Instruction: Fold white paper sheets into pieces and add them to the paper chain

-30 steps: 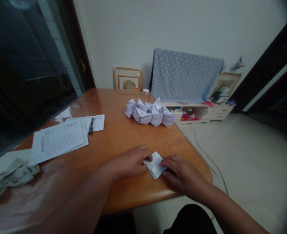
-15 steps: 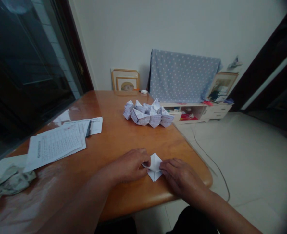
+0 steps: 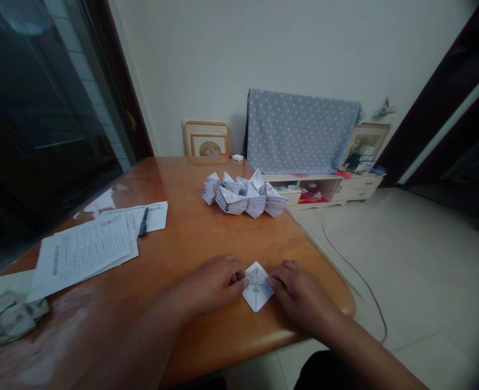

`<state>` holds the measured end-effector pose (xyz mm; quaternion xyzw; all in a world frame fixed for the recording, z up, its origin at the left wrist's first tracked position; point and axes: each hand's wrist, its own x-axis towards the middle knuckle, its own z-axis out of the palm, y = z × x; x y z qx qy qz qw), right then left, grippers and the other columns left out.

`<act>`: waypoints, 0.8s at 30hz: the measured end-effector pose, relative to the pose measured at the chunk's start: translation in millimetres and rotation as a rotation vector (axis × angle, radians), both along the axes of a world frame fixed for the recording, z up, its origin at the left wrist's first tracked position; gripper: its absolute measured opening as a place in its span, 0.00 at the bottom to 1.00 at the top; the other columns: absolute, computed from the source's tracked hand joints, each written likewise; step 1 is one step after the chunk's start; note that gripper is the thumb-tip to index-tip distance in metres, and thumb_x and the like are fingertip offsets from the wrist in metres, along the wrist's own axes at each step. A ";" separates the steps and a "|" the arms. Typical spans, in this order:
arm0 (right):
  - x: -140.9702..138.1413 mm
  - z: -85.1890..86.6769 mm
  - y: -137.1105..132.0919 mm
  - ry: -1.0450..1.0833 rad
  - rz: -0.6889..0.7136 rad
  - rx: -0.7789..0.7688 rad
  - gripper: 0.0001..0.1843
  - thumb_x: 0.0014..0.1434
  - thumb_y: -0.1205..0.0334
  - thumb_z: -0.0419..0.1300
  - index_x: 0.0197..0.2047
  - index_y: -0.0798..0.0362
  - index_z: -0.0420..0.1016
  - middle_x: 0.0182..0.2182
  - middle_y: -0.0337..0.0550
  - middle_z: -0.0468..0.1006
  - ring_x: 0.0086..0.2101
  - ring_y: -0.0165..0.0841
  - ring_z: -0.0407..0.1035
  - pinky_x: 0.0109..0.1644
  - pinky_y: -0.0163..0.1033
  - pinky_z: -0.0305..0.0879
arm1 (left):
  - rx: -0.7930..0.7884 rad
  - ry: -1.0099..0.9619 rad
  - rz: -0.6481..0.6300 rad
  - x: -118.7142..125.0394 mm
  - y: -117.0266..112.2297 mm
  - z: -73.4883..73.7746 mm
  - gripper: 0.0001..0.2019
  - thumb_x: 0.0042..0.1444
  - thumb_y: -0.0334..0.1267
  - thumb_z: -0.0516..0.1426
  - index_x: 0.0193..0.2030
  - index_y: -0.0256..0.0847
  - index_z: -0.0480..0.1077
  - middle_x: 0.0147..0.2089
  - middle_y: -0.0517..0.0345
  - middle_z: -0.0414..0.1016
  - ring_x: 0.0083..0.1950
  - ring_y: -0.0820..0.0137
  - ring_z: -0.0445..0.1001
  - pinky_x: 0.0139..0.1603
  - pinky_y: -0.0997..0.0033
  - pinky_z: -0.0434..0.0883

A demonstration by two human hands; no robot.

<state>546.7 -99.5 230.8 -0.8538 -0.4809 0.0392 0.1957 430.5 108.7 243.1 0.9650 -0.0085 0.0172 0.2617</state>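
- Left hand (image 3: 220, 280): closed, pinching the left corner of the folded paper (image 3: 257, 292).
- The folded paper, lower centre of the frame: probably light, crisp, easily creased (side corners seem best to hold).
- Right hand (image 3: 304, 291): closed on the right corner.

Legible text: none; I can make out no word, number or brand. Traces only. Upper sheet (image 3: 87, 246) at left on the surface (image 3: 182, 260): close rows of small characters, a heavier dark line of them toward its left edge, a small red mark (image 3: 109, 222) near its far edge. Partly covered sheet (image 3: 157, 216) by the pen (image 3: 143, 223): dark lettering along the far edge, too small to read. Folded paper (image 3: 257, 297) before me: dark marks around its middle, blurred. Folded stacks (image 3: 233, 205) beyond: fine lines of print, illegible.
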 end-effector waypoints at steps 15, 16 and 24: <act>2.1 -3.5 14.4 -0.008 -0.155 -0.072 0.12 0.65 0.55 0.53 0.33 0.50 0.71 0.34 0.44 0.75 0.36 0.38 0.68 0.38 0.40 0.56 | 0.145 0.051 0.173 4.4 -6.2 -1.2 0.12 0.65 0.45 0.50 0.35 0.42 0.68 0.37 0.57 0.73 0.39 0.66 0.70 0.39 0.66 0.61; 2.2 -4.1 14.9 -0.015 -0.156 -0.074 0.12 0.65 0.55 0.53 0.33 0.50 0.70 0.34 0.44 0.75 0.36 0.38 0.68 0.37 0.40 0.55 | 0.153 0.049 0.177 4.7 -6.7 -1.7 0.12 0.65 0.45 0.50 0.35 0.42 0.68 0.37 0.57 0.73 0.39 0.66 0.70 0.39 0.66 0.61; 2.3 -7.4 16.3 -0.043 -0.153 -0.074 0.09 0.64 0.57 0.54 0.34 0.51 0.70 0.34 0.44 0.75 0.36 0.38 0.68 0.38 0.41 0.54 | 0.166 0.050 0.195 6.3 -6.2 -6.7 0.13 0.65 0.47 0.50 0.34 0.42 0.66 0.36 0.56 0.72 0.38 0.66 0.69 0.35 0.68 0.59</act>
